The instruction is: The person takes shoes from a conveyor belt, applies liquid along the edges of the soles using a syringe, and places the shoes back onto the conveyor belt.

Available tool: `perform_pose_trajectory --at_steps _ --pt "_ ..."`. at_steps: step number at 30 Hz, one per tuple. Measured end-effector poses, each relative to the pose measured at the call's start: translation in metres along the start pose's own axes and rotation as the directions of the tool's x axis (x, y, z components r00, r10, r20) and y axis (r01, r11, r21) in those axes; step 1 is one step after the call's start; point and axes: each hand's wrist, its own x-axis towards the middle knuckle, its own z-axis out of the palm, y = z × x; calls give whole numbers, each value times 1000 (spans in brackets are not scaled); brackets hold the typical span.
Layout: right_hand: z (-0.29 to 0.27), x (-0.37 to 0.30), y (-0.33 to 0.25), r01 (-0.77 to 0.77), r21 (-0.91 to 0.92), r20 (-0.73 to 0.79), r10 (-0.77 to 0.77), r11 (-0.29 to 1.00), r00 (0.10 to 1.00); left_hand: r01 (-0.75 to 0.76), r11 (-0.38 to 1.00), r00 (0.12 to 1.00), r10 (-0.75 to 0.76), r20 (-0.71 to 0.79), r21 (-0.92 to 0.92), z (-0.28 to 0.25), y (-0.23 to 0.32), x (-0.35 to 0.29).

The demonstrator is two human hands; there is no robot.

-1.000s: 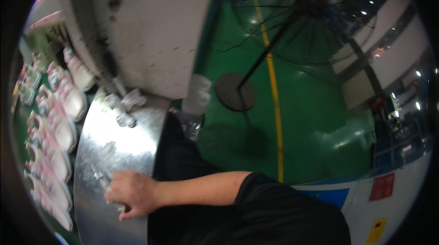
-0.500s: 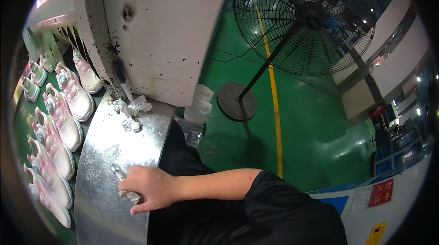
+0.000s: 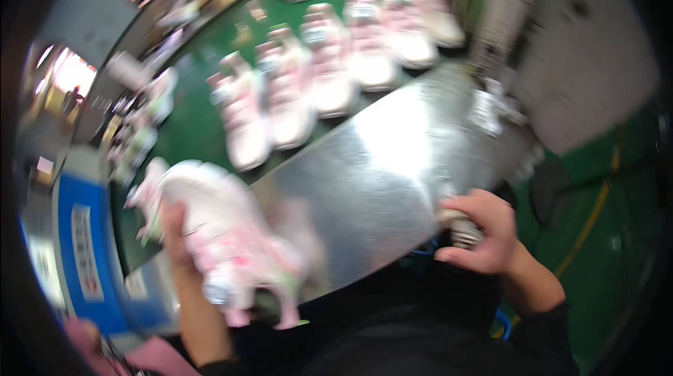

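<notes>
My left hand (image 3: 177,239) is closed on a white and pink sneaker (image 3: 228,222), tilted with its heel opening toward me over the near-left end of the metal bench (image 3: 364,200). Part of a second pink and white sneaker (image 3: 146,197) shows beyond that hand; whether it is held too I cannot tell. At the bench's right part, my right hand (image 3: 484,232) grips a small tool (image 3: 463,229) with a pale wrapped handle, its thin tip pointing away. Motion smears the picture, so the tool's exact kind is unclear.
Several similar sneakers (image 3: 326,60) stand in a row on the green surface (image 3: 196,102) beyond the bench. More shoes (image 3: 140,130) lie at the left. Crumpled white paper (image 3: 491,109) sits at the bench's far right, beside a pale panel (image 3: 589,60). A blue panel (image 3: 84,250) stands left.
The view has swung left, bringing the shoe rows toward the middle. My left hand has come into view with a sneaker. My right hand still holds the wrapped tool.
</notes>
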Motion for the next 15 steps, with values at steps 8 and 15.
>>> perform_pose_trajectory --at_steps 8,15 --pt "7 17 -24 -40 759 52 1 650 999 41 982 964 11 267 -186 12 -17 -14" --pt "14 54 -83 -25 931 74 -123 364 990 -4 966 879 127 460 -257 17 -32 -19"
